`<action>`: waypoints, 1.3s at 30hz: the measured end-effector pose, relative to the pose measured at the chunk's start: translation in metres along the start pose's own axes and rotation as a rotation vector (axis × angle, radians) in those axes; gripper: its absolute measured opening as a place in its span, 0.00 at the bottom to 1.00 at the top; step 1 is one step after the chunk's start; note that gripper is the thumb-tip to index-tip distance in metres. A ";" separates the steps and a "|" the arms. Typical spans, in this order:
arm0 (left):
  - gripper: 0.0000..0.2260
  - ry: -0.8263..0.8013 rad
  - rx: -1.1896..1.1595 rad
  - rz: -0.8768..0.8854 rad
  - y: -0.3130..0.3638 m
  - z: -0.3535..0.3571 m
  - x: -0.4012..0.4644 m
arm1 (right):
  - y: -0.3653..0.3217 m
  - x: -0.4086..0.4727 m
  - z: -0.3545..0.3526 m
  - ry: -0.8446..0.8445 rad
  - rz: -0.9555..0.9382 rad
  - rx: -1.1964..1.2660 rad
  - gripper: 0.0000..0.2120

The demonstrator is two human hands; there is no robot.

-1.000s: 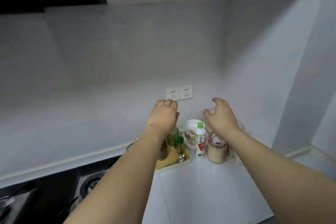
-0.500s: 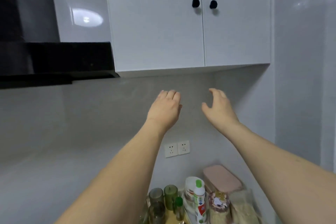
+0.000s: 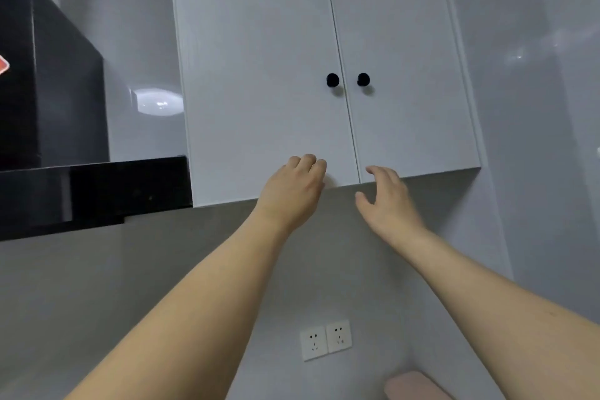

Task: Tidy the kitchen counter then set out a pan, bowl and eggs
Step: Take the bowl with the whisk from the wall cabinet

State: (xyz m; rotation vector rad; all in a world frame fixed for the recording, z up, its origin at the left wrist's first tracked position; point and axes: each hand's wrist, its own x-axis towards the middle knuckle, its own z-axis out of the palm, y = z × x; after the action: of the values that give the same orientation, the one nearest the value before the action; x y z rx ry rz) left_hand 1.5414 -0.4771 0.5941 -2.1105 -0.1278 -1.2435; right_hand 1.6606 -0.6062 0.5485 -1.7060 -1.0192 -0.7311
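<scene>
Cupboard (image 3: 266,75) of white doors hangs on the wall, taller than wide, its two doors closed with a pair of black knobs (image 3: 332,79) either side of the centre seam. Left hand (image 3: 292,191) reaches up at the cupboard's bottom edge below the left door, fingers (image 3: 306,161) loosely curled, holding nothing. Right hand (image 3: 388,201) is just below the right door's lower edge, fingers spread and relaxed, empty. Below the cupboard sit wall sockets (image 3: 325,339); left of it, a black range hood (image 3: 94,191).

The cupboard (image 3: 324,68) hangs high on the wall, the hood (image 3: 48,127) to its left, two sockets (image 3: 325,340) below.
</scene>
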 end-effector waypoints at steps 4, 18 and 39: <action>0.04 0.018 0.049 0.056 -0.027 -0.002 0.044 | -0.004 0.022 0.012 0.048 0.092 0.179 0.24; 0.10 -0.020 -0.012 -0.043 -0.051 -0.009 0.170 | -0.018 0.091 0.012 0.112 0.180 0.353 0.19; 0.20 -0.025 -0.161 -0.318 -0.003 -0.095 0.175 | -0.041 0.053 -0.039 -0.005 0.475 1.118 0.10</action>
State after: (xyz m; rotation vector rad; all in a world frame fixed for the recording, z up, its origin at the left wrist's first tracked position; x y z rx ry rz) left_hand 1.5644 -0.5740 0.7669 -2.3091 -0.3996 -1.4520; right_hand 1.6485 -0.6202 0.6242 -0.8755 -0.7340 0.1786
